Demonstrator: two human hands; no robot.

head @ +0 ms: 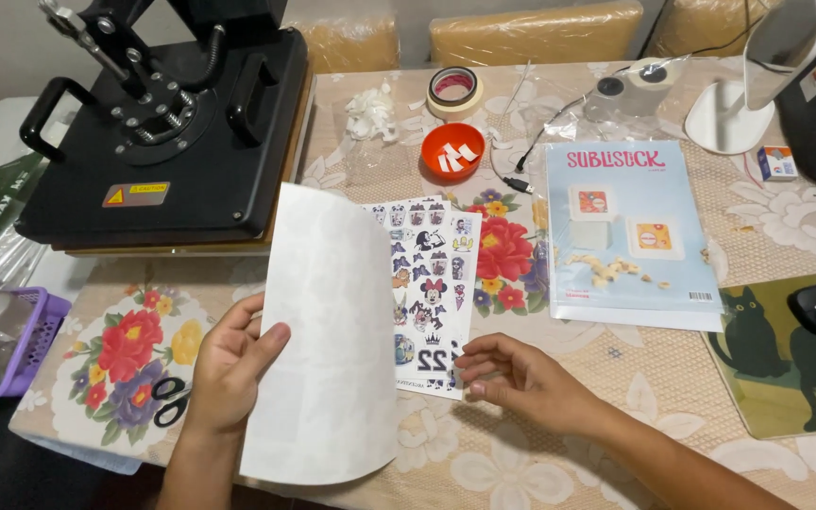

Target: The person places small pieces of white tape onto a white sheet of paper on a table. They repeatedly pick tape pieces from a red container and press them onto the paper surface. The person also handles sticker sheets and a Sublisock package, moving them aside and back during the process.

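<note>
Paper sheet (328,340), white and blank-backed, stands lifted off the counter (616,444) in the left hand (229,364), thumb pinching its edge. Right hand (521,378), grip loosely spread, touches the printed sheet (432,293) beneath. A one-sided pinch could let the paper sag and crease, or drag the prints askew.

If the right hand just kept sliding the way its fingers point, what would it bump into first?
The right hand points left, fingertips already at the printed sticker sheet. Going on, it would probably meet the white sheet that the left hand holds.
</note>
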